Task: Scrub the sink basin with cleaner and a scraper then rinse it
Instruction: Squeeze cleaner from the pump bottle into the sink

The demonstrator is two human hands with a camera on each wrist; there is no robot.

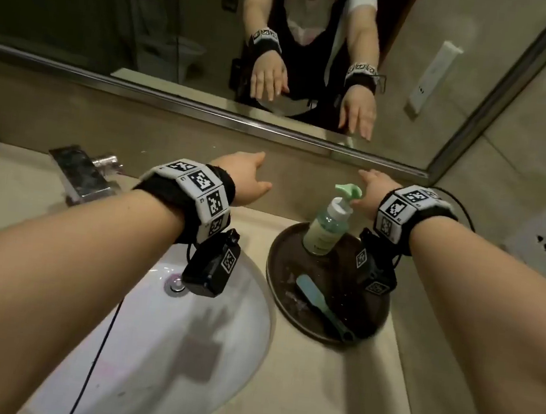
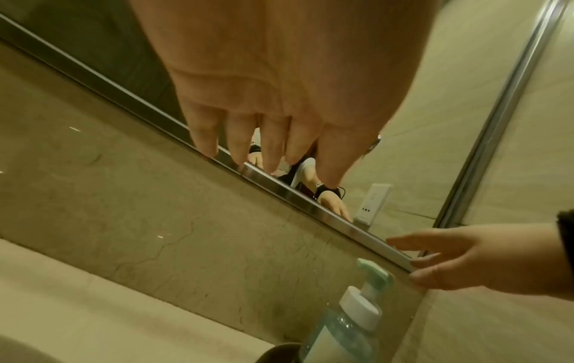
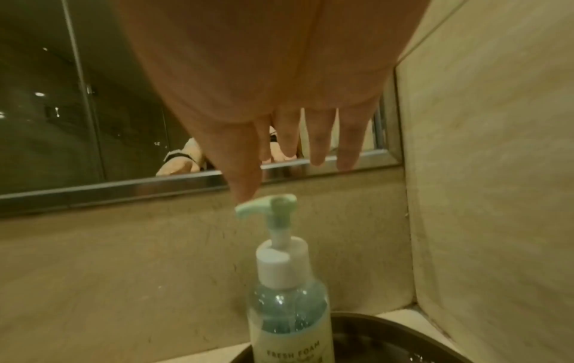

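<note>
— Fingers (image 3: 320, 137) of the right hand (image 1: 373, 192) stretch out straight and slightly spread, holding nothing; the thumb tip sits just above the pump head of the cleaner bottle (image 1: 325, 224), though contact cannot be told.

— And the left hand (image 1: 246, 178)?

— Its fingers (image 2: 273, 145) are straight too, empty, reaching toward the wall below the mirror (image 1: 117, 8), over the back of the counter.

— Where does the bottle stand?

— Upright at the back of a dark round tray (image 1: 279, 258) on the counter (image 1: 329, 383), right of the white sink basin (image 1: 216, 336). A light blue scraper with a dark handle (image 1: 318, 302) lies flat in the tray, in front of the bottle and apart from it.

— The tap?

— A chrome faucet (image 1: 81, 174) sits at the back left, behind the basin, near the left forearm.
</note>
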